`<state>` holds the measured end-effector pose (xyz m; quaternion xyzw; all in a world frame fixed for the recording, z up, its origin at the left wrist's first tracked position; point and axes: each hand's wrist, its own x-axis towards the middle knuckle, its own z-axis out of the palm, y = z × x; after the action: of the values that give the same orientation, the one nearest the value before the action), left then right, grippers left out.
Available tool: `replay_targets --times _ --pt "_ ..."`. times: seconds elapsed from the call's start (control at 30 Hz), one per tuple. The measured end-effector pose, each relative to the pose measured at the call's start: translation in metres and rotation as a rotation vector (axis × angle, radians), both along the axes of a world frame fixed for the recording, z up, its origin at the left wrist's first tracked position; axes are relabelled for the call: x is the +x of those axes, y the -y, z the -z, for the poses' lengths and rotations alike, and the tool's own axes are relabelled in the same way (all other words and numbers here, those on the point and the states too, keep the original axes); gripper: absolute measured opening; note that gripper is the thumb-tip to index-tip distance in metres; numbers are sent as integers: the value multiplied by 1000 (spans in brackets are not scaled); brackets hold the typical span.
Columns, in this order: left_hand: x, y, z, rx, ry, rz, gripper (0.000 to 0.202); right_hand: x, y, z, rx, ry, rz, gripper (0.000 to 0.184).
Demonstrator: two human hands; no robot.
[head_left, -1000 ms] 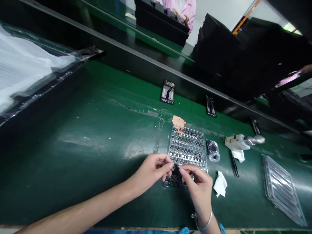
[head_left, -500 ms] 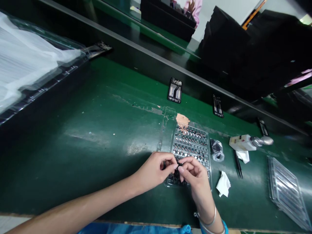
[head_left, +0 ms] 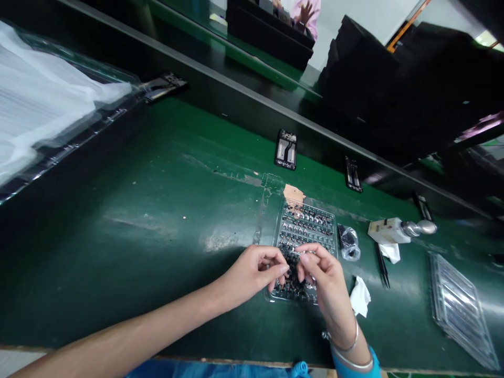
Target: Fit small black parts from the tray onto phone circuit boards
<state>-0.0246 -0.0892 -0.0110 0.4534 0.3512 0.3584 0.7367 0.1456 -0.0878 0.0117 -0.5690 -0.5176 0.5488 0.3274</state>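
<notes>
A clear plastic tray point(head_left: 279, 231) lies on the green bench, filled with rows of small dark electronic parts point(head_left: 307, 229). Over its near left part, my left hand point(head_left: 260, 268) is closed in a pinch on a small dark part point(head_left: 289, 272), mostly covered by the fingertips. My right hand point(head_left: 325, 270) is just to the right, above the same tray. Its thumb and forefinger are pinched together, and whatever lies between them is too small to make out. A gap separates the two hands.
Phone frames point(head_left: 286, 149) lie along the bench's far side. Right of the tray are a wrapped black roll point(head_left: 348, 243), a white bottle point(head_left: 386, 231), black tweezers point(head_left: 382, 266), a crumpled tissue point(head_left: 360, 297) and stacked clear trays point(head_left: 460, 307). White sheeting point(head_left: 47, 94) covers trays at left. Someone in pink point(head_left: 311, 18) sits beyond.
My right hand has pulled away to the right from my left hand; earlier their fingertips met over a dark part. My left hand has barely moved. Phone frames at left have shifted slightly right.
</notes>
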Motion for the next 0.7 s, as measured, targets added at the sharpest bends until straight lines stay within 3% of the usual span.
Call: replay_targets --times 0.13,0.2,0.27,0.43,0.57,0.7 --pt "-1 -1 3 -6 14 -64 20 -3 -45 -13 276 358 -50 22" --pt "-2 -3 6 -6 15 -122 20 -9 -84 -16 448 677 3 26" --pt "-4 -5 8 -8 18 -177 21 -20 -127 -14 486 930 101 30" --pt "-7 -13 9 -30 95 -258 20 -64 -209 9 441 1052 228 51" --pt "-8 -18 11 -30 131 -304 21 -83 -232 26 387 1048 271 46" --pt "-10 -21 11 -71 181 -317 21 -66 -240 11 355 934 290 29"
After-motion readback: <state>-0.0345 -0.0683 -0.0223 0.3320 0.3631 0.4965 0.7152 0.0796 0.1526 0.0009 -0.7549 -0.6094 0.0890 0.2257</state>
